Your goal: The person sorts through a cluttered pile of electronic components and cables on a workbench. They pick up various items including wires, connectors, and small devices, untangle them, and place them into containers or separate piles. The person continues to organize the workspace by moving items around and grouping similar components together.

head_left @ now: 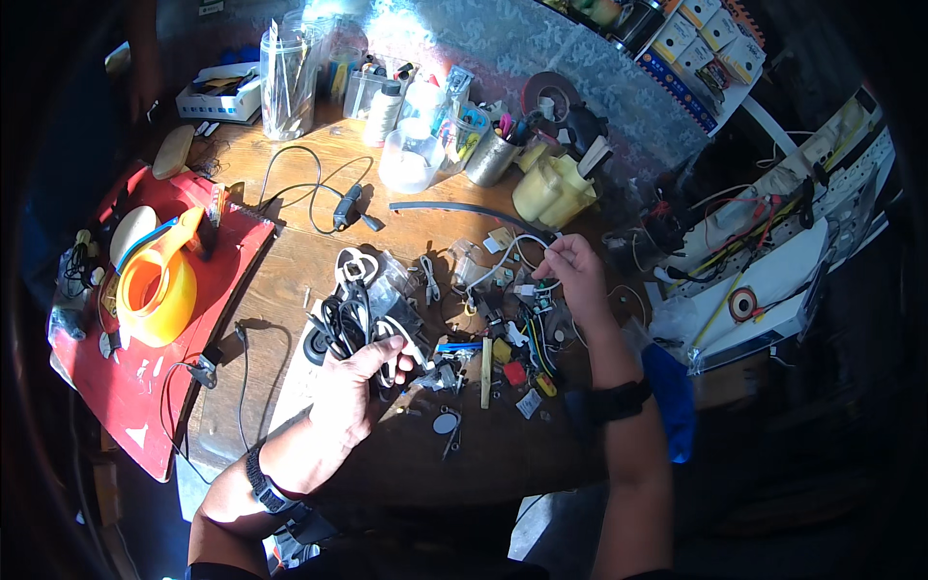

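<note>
My left hand (356,379) is closed round a bundle of black and white cables (350,314) above the middle of the table. Farther right and away from me, my right hand (577,275) pinches a pale cable (495,268) between thumb and fingers. That cable curves down toward the pile of small parts; where it ends I cannot make out. Between and below the hands lie loose wires, a red block (514,372), a light wooden stick (486,372) and a round white disc (445,423). A dark curved strip (445,207) lies beyond the pile.
On the left, a red board (145,416) carries a yellow-orange tape dispenser (159,295). Along the back stand a clear jar (288,92), a metal pen cup (491,159) and a yellowish container (551,193). A black cable with a plug (346,208) lies nearer. Shelves with wires fill the right.
</note>
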The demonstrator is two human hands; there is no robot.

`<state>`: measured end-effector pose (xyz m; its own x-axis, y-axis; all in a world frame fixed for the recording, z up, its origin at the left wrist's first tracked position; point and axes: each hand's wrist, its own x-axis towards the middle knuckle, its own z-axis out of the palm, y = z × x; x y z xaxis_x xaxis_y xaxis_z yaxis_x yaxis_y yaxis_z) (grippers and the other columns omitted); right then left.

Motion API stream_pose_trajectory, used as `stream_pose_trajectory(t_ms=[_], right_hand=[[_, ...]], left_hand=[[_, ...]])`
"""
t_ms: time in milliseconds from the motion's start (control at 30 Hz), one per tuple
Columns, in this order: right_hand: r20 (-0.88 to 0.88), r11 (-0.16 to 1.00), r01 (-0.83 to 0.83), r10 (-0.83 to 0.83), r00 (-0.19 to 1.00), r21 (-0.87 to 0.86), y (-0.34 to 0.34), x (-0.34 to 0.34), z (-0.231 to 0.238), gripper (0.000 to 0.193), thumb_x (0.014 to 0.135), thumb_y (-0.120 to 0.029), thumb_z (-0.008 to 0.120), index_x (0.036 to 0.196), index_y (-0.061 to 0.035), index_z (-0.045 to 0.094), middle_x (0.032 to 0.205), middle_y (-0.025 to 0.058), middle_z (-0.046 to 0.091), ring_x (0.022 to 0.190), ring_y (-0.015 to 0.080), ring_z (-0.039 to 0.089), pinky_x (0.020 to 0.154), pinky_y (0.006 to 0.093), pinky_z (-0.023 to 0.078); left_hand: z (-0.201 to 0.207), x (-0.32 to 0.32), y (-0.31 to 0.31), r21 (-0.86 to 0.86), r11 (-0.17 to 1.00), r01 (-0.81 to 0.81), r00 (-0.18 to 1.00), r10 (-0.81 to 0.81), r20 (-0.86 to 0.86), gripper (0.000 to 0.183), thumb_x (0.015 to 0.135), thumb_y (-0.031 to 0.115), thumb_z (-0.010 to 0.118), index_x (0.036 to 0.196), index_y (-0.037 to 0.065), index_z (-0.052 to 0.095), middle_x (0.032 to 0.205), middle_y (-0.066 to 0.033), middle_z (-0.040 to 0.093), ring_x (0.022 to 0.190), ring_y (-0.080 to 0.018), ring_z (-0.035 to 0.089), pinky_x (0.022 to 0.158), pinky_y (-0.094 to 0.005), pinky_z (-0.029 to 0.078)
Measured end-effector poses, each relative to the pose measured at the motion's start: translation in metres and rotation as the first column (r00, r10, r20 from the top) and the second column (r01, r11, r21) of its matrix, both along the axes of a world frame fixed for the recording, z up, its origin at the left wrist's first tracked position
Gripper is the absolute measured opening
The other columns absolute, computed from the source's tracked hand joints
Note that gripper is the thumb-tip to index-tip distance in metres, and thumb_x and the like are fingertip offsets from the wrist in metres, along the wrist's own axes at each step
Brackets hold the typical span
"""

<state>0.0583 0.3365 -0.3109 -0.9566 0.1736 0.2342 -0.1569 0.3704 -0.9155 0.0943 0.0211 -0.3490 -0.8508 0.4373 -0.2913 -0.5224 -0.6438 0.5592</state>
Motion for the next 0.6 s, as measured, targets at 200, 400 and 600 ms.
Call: stream_pose_trajectory(t_ms=[200, 400, 600], right_hand=[[0.103, 0.949, 0.079, -0.049, 0.993, -0.305, -0.034, 0.035, 0.042, 0.01, 0.09, -0.011, 0.053, 0.094, -0.0024, 0.054, 0.06, -0.0031, 0.045, 0.048, 0.0049, 0.039, 0.051, 0.0226, 0.04], [0.145, 0.93, -0.003, 0.061, 0.988, -0.367, -0.077, 0.058, 0.059, 0.012, 0.093, -0.013, 0.05, 0.092, -0.0029, 0.056, 0.054, -0.0043, 0.038, 0.044, 0.0038, 0.033, 0.048, 0.0221, 0.036], [0.113, 0.891, -0.245, 0.308, 0.945, -0.381, -0.115, 0.069, 0.061, 0.016, 0.095, -0.015, 0.046, 0.099, -0.0009, 0.053, 0.056, -0.0012, 0.041, 0.048, 0.006, 0.038, 0.054, 0.0246, 0.039]], left_hand=[[0.004, 0.001, 0.0, 0.015, 1.0, -0.02, 1.0, 0.02, 0.0, 0.011, 0.077, 0.001, 0.065, 0.088, 0.001, 0.063, 0.076, -0.0068, 0.064, 0.063, -0.0124, 0.059, 0.058, -0.0237, 0.048], [0.007, 0.004, 0.0, 0.005, 0.999, -0.051, 0.992, 0.051, -0.114, 0.035, 0.074, -0.005, 0.063, 0.108, 0.0, 0.055, 0.075, -0.0059, 0.06, 0.064, -0.0138, 0.057, 0.058, -0.0247, 0.047], [0.008, 0.004, 0.0, 0.044, 0.997, 0.06, 0.981, -0.051, -0.185, 0.032, 0.07, -0.007, 0.061, 0.101, -0.002, 0.058, 0.078, -0.0069, 0.061, 0.067, -0.0151, 0.057, 0.06, -0.0254, 0.046]])
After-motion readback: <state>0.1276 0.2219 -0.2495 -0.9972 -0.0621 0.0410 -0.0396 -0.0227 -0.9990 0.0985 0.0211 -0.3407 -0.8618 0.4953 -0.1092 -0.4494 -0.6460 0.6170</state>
